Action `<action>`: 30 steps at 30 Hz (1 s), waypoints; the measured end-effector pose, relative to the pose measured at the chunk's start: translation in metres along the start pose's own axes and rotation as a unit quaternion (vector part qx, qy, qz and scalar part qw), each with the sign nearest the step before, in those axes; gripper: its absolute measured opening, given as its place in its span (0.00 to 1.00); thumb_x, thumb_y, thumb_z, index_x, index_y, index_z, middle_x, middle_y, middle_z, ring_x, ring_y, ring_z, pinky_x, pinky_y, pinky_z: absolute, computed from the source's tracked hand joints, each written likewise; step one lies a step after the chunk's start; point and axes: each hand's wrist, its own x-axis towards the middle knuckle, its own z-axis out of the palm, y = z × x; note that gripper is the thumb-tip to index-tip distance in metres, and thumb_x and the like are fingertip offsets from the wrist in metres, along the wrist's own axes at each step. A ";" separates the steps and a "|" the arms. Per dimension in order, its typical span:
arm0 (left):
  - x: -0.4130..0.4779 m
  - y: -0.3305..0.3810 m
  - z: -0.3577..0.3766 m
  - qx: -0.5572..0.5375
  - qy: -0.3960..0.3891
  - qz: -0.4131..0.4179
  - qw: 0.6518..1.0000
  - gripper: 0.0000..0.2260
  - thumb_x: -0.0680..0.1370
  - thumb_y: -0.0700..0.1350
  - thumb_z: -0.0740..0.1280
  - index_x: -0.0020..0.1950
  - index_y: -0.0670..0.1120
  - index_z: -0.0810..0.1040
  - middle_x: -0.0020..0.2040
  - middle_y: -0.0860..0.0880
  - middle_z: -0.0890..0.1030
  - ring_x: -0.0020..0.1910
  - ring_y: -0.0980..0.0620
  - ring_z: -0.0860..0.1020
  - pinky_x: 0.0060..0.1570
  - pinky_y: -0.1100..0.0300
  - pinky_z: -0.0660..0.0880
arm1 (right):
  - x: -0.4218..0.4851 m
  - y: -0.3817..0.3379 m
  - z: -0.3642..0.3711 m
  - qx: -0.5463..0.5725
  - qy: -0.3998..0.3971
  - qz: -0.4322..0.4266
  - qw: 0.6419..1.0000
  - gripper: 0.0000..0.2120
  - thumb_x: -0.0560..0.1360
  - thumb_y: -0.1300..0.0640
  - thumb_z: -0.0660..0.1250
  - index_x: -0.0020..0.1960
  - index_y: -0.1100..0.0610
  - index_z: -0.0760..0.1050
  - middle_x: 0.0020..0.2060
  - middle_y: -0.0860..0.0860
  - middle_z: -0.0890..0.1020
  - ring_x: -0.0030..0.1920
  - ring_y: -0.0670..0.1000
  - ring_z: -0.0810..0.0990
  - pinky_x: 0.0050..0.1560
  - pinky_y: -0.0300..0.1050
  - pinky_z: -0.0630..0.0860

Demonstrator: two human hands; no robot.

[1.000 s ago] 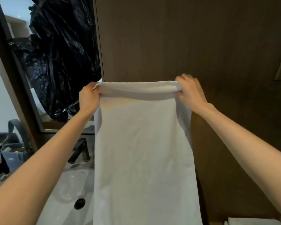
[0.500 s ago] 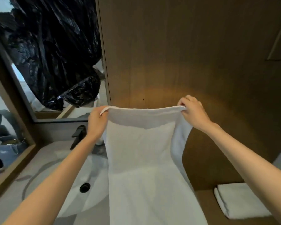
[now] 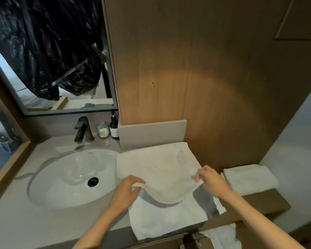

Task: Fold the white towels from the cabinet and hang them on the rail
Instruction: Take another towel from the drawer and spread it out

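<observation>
**Both hands pinch the towel's lifted edge over the counter**

The white towel lies spread on the counter, just right of the sink basin. Its far end touches the low backsplash and its near end reaches the counter's front edge. A top layer is doubled over the lower one. The loose edge of that layer is raised off the lower layer and sags between the hands, with a shadow under it.

The left hand has fingers curled and pinches the left corner of that raised edge. The right hand pinches the right corner between thumb and fingertips. Both forearms come in from the bottom of the view.

A second folded towel sits on the wooden ledge to the right, apart from the first. More white cloth hangs below the counter at lower right. It is possibly another towel, but what it hangs from is too dark to tell.

Behind the basin:
- A black faucet.
- A glass jar.
- A dark bottle just beside the jar.

A black drain is in the basin. The mirror above shows a black plastic bag. A wood panel wall stands behind the towel.
</observation>
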 end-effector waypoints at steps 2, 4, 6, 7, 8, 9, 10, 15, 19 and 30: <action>-0.014 -0.007 0.023 0.022 -0.093 0.004 0.995 0.21 0.79 0.37 0.62 0.46 0.67 0.71 0.54 0.56 0.76 0.57 0.56 0.76 0.58 0.64 0.71 | -0.013 0.007 0.024 -0.008 -0.048 0.009 0.999 0.15 0.78 0.65 0.58 0.45 0.44 0.70 0.50 0.46 0.72 0.46 0.47 0.74 0.45 0.39 0.73; -0.026 -0.012 0.045 0.052 -0.170 0.003 0.984 0.19 0.81 0.41 0.60 0.49 0.69 0.67 0.60 0.54 0.73 0.61 0.54 0.74 0.63 0.63 0.68 | -0.024 0.010 0.041 -0.014 -0.097 0.026 0.995 0.15 0.77 0.66 0.58 0.48 0.45 0.70 0.52 0.46 0.71 0.48 0.47 0.74 0.46 0.37 0.71; -0.034 -0.017 0.062 0.102 -0.211 -0.022 0.972 0.15 0.82 0.47 0.57 0.58 0.69 0.67 0.69 0.54 0.67 0.67 0.52 0.69 0.67 0.61 0.64 | -0.034 0.014 0.053 -0.010 -0.132 0.048 0.990 0.15 0.76 0.67 0.58 0.51 0.47 0.70 0.56 0.47 0.71 0.53 0.51 0.75 0.49 0.39 0.72; -0.036 -0.022 0.068 0.129 -0.220 -0.040 0.966 0.15 0.83 0.49 0.55 0.65 0.66 0.68 0.72 0.55 0.64 0.69 0.51 0.67 0.68 0.60 0.62 | -0.039 0.016 0.059 -0.012 -0.138 0.053 0.989 0.15 0.75 0.67 0.59 0.54 0.48 0.71 0.59 0.48 0.71 0.55 0.52 0.74 0.52 0.41 0.72; -0.036 -0.024 0.072 0.157 -0.222 -0.054 0.961 0.16 0.83 0.50 0.54 0.70 0.63 0.67 0.74 0.56 0.62 0.70 0.50 0.66 0.69 0.59 0.62 | -0.044 0.017 0.065 -0.016 -0.130 0.050 0.990 0.15 0.75 0.66 0.59 0.57 0.50 0.71 0.61 0.48 0.71 0.57 0.54 0.73 0.54 0.42 0.71; -0.035 -0.026 0.074 0.181 -0.218 -0.061 0.957 0.17 0.83 0.51 0.54 0.72 0.61 0.66 0.75 0.57 0.61 0.70 0.50 0.66 0.69 0.59 0.62 | -0.047 0.018 0.070 -0.021 -0.117 0.047 0.992 0.15 0.76 0.65 0.59 0.59 0.50 0.71 0.63 0.47 0.71 0.57 0.54 0.71 0.56 0.42 0.70; -0.034 -0.027 0.075 0.204 -0.214 -0.062 0.953 0.18 0.83 0.51 0.53 0.73 0.61 0.65 0.75 0.57 0.60 0.70 0.50 0.66 0.69 0.59 0.63 | -0.050 0.017 0.073 -0.018 -0.101 0.044 0.994 0.16 0.76 0.65 0.58 0.60 0.50 0.70 0.64 0.46 0.71 0.58 0.54 0.70 0.57 0.42 0.69; -0.017 -0.028 0.072 0.295 -0.208 -0.108 0.926 0.19 0.83 0.48 0.52 0.73 0.64 0.61 0.77 0.57 0.55 0.74 0.45 0.58 0.71 0.47 0.60 | -0.042 0.007 0.074 0.006 -0.107 0.040 0.993 0.18 0.77 0.63 0.59 0.64 0.49 0.70 0.68 0.47 0.70 0.64 0.54 0.67 0.63 0.45 0.68; 0.003 -0.029 0.067 0.314 -0.225 -0.193 0.902 0.22 0.83 0.43 0.50 0.73 0.65 0.59 0.79 0.56 0.49 0.75 0.38 0.52 0.70 0.38 0.56 | -0.027 -0.005 0.068 0.021 -0.165 0.038 0.985 0.23 0.74 0.59 0.66 0.68 0.49 0.68 0.73 0.48 0.66 0.70 0.56 0.62 0.67 0.47 0.65; 0.041 0.072 0.136 0.409 -0.117 -0.058 0.903 0.20 0.81 0.51 0.58 0.72 0.51 0.64 0.67 0.46 0.69 0.66 0.43 0.68 0.62 0.50 0.65 | -0.035 0.060 0.061 0.292 -0.018 0.105 0.950 0.18 0.77 0.66 0.63 0.56 0.44 0.77 0.61 0.41 0.75 0.65 0.44 0.73 0.65 0.38 0.72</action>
